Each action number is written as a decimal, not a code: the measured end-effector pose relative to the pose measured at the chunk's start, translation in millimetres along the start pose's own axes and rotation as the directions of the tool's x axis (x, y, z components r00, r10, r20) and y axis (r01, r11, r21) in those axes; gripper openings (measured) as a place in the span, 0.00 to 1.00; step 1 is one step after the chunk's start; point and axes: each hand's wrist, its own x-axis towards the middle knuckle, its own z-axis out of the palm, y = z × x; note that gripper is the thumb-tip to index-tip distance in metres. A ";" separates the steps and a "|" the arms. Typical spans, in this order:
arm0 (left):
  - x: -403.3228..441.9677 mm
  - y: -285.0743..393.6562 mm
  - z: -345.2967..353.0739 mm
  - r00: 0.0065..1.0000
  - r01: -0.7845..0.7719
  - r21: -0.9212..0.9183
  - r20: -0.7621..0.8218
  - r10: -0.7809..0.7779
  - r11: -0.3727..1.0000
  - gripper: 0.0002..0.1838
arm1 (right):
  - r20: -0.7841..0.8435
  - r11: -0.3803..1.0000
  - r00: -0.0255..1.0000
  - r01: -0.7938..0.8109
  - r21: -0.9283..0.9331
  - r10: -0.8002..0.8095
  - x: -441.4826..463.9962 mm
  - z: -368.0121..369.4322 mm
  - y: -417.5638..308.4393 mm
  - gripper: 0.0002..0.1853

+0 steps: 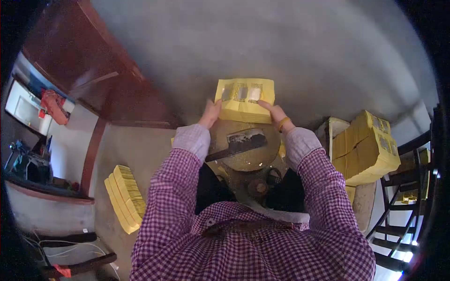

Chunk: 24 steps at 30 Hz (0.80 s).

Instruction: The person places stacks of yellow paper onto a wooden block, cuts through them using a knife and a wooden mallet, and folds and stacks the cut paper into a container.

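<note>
My left hand (212, 113) grips the left edge of a yellow paper stack (246, 108) printed with silvery rectangles. On its right side my right hand (275, 114), with a yellowish band at the wrist, holds the same stack, thumb on top. The stack is raised just beyond a round block (248, 159). On that block lies a dark, long-handled flat tool (239, 146) with a whitish patch; whether it is a brush or a blade I cannot tell. Fingers under the paper are hidden.
Large yellow paper bundles (365, 150) are piled at the right, beside a dark slatted chair (403, 206). Another row of yellow bundles (124, 199) sits on the floor at the left. A dark red door (103, 70) and a grey wall (300, 51) stand ahead.
</note>
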 end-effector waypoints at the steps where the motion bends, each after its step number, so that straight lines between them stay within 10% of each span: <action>1: -20.2 29.9 3.0 0.958 -0.215 0.453 -0.074 0.277 0.865 0.23 | -0.064 0.982 0.996 0.055 -0.180 -0.068 -2.8 -0.5 -5.9 0.40; 2: -41.1 64.3 5.4 0.845 -0.301 0.812 -0.016 0.535 0.500 0.23 | -0.112 0.930 0.984 0.093 -0.356 -0.142 -5.4 2.6 -11.4 0.41; 4: -85.3 127.4 13.2 0.610 -0.675 0.722 0.430 0.665 0.152 0.30 | -0.171 0.865 0.939 0.190 -0.464 -0.297 -10.8 20.2 -10.9 0.43; 6: -118.0 163.3 21.5 0.334 -0.734 0.580 0.762 0.555 -0.354 0.32 | -0.202 0.768 0.871 0.261 -0.584 -0.449 -23.0 43.3 -15.2 0.44; 8: -117.2 158.9 25.1 0.336 -0.727 0.566 0.787 0.517 -0.389 0.32 | 0.194 0.196 0.628 0.496 -0.846 -0.753 -39.9 70.7 -22.6 0.47; 11: -119.4 174.2 20.2 0.458 -0.589 0.538 0.837 0.300 -0.602 0.36 | 0.356 -0.030 0.545 0.516 -0.856 -0.759 -54.5 97.3 -26.2 0.46; 18: -123.5 187.8 -0.3 0.481 -0.713 0.412 0.876 0.032 -0.568 0.40 | 0.432 -0.076 0.589 0.531 -0.844 -0.683 -69.1 116.8 -27.9 0.46; 19: -125.6 187.3 -3.8 0.547 -0.760 0.467 0.835 -0.056 -0.452 0.39 | 0.430 -0.073 0.589 0.531 -0.844 -0.684 -63.3 112.2 -26.5 0.46; 21: -131.9 186.3 -15.3 0.495 -0.760 0.452 0.868 0.035 -0.468 0.41 | 0.324 0.670 0.711 0.700 -0.245 -0.624 -44.8 92.5 -29.6 0.39; 24: -157.4 199.7 -13.9 0.390 -0.769 0.414 0.908 0.157 -0.487 0.43 | 0.046 0.865 0.867 0.498 -0.061 -0.496 -5.6 37.8 -21.0 0.33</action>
